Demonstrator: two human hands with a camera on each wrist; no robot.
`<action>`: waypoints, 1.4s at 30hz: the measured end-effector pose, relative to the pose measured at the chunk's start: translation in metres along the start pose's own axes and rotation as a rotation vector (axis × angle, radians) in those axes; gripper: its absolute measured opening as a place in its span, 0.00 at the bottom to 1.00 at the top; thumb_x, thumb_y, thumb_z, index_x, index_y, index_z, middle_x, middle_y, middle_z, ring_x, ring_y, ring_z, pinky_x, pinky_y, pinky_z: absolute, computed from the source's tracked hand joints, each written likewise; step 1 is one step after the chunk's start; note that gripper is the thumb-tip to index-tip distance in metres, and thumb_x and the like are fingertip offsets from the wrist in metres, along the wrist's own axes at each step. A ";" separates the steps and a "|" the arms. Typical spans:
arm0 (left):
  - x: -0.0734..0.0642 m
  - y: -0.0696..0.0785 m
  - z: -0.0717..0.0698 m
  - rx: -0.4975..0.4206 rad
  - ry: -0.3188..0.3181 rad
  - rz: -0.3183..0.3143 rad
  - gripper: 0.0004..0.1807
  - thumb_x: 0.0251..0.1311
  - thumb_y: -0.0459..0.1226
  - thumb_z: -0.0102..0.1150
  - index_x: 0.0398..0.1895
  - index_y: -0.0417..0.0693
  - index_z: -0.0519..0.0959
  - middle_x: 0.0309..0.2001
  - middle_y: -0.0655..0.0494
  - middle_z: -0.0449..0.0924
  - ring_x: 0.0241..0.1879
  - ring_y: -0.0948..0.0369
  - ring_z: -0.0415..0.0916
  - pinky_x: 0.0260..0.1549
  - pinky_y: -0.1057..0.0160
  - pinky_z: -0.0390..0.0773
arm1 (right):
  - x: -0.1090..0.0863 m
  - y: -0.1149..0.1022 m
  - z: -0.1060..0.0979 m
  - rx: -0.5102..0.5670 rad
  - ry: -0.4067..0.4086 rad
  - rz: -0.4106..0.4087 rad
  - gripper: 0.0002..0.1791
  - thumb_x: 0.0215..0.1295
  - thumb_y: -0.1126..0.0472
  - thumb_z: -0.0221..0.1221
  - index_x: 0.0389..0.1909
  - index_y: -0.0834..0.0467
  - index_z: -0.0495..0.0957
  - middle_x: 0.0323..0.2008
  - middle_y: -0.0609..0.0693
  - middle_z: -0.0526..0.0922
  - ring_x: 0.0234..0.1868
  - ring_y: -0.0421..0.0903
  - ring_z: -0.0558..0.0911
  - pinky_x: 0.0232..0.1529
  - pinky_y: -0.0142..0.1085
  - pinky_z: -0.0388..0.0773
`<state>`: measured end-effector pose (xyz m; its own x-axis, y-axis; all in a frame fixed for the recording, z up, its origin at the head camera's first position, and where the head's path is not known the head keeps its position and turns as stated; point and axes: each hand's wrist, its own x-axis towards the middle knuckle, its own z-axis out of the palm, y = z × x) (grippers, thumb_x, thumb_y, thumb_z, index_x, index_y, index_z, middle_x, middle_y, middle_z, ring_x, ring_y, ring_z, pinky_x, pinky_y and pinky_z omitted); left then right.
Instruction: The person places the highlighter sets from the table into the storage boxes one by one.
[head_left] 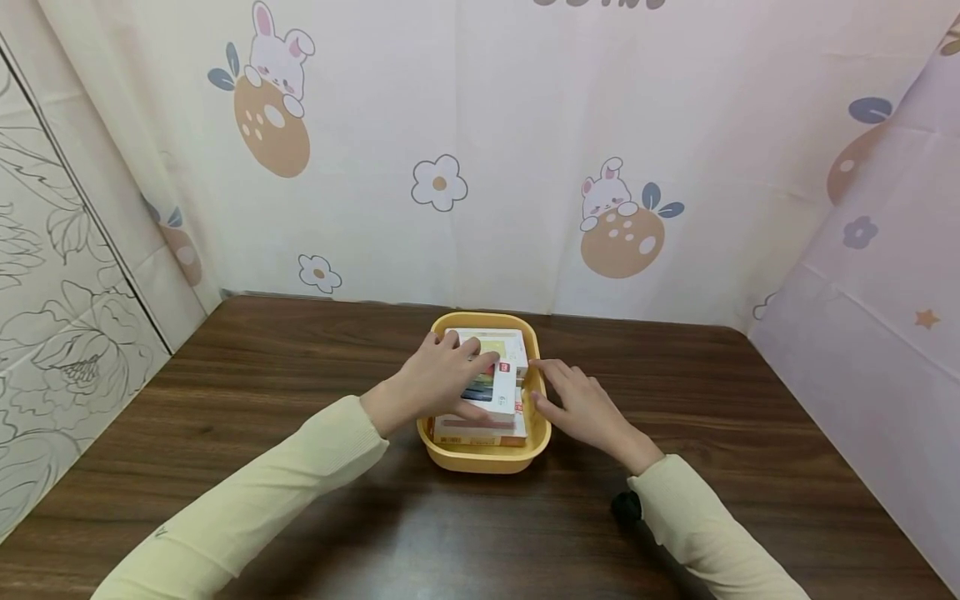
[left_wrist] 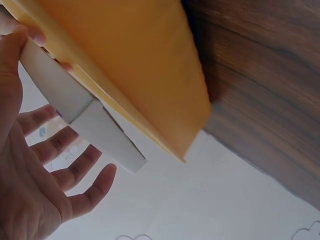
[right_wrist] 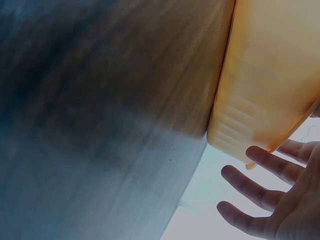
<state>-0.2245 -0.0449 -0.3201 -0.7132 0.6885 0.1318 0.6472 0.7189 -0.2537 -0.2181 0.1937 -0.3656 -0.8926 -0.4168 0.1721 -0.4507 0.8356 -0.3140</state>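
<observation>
A yellow basket (head_left: 483, 462) stands on the table with several small boxes inside. The top one, a white box (head_left: 504, 396) with a dark picture and a red mark, lies tilted over the others. My left hand (head_left: 438, 375) reaches across it from the left and grips it, thumb at its near edge and fingers spread over the far side. In the left wrist view the thumb lies along the white box (left_wrist: 95, 105), just above the basket rim. My right hand (head_left: 588, 408) is at the basket's right rim, its fingers loosely extended; in the right wrist view they show beside the basket wall (right_wrist: 265, 100).
Beneath the top one lie a flat box (head_left: 480, 433) near the front and another white box (head_left: 510, 340) at the back. The dark wooden table (head_left: 315, 350) ends at a printed curtain (head_left: 510, 233). A black object (head_left: 626, 507) is by the right cuff.
</observation>
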 end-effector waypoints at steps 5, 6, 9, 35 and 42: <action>0.005 0.007 0.000 -0.024 -0.018 -0.009 0.45 0.43 0.74 0.44 0.63 0.61 0.64 0.55 0.53 0.71 0.48 0.51 0.70 0.47 0.48 0.72 | 0.000 0.000 0.000 0.000 0.007 -0.004 0.27 0.64 0.51 0.51 0.63 0.54 0.63 0.59 0.53 0.70 0.56 0.55 0.71 0.53 0.57 0.66; 0.006 0.008 0.000 -0.027 -0.027 -0.013 0.45 0.43 0.74 0.44 0.63 0.61 0.64 0.55 0.53 0.71 0.49 0.51 0.70 0.48 0.47 0.71 | 0.000 0.000 0.000 0.001 0.002 -0.001 0.27 0.64 0.50 0.51 0.63 0.54 0.63 0.60 0.53 0.69 0.56 0.55 0.71 0.53 0.57 0.66; 0.008 0.011 0.003 -0.025 -0.045 -0.023 0.46 0.43 0.74 0.44 0.63 0.61 0.63 0.56 0.53 0.71 0.48 0.52 0.70 0.48 0.48 0.72 | 0.000 0.000 -0.001 0.007 -0.010 0.008 0.27 0.65 0.50 0.50 0.63 0.53 0.62 0.60 0.53 0.69 0.57 0.54 0.71 0.54 0.57 0.65; 0.007 0.025 0.033 -0.007 -0.026 -0.056 0.46 0.42 0.74 0.46 0.61 0.58 0.67 0.53 0.53 0.74 0.46 0.50 0.73 0.46 0.47 0.72 | -0.001 -0.003 -0.001 -0.018 0.014 -0.025 0.27 0.65 0.49 0.50 0.63 0.54 0.62 0.59 0.53 0.70 0.54 0.56 0.72 0.50 0.57 0.68; 0.007 0.026 0.034 0.002 -0.024 -0.063 0.46 0.43 0.74 0.42 0.62 0.58 0.66 0.53 0.53 0.74 0.47 0.50 0.73 0.47 0.47 0.72 | -0.002 -0.003 -0.002 -0.010 0.009 -0.021 0.28 0.66 0.49 0.50 0.64 0.55 0.62 0.60 0.54 0.69 0.56 0.56 0.71 0.51 0.57 0.67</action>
<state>-0.2219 -0.0247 -0.3586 -0.7591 0.6390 0.1242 0.5999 0.7608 -0.2476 -0.2149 0.1924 -0.3633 -0.8827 -0.4311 0.1871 -0.4693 0.8301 -0.3011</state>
